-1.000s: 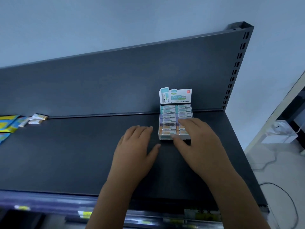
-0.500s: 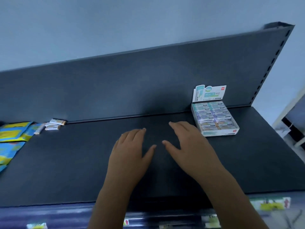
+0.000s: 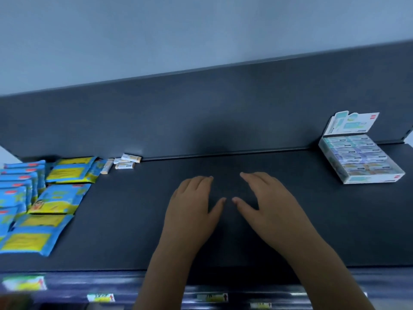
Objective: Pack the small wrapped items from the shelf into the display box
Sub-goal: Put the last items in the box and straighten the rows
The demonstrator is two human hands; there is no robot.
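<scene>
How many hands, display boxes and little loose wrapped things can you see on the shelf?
Hands: 2, the left hand and the right hand
Display box: 1
Loose wrapped items: about 4, they are blurry
Total: about 7

The dark grey metal shelf (image 3: 245,231) looks matt and finely textured; the white printed cardboard display box (image 3: 366,179) smooth; the blue-and-yellow plastic packets (image 3: 55,199) glossy.
</scene>
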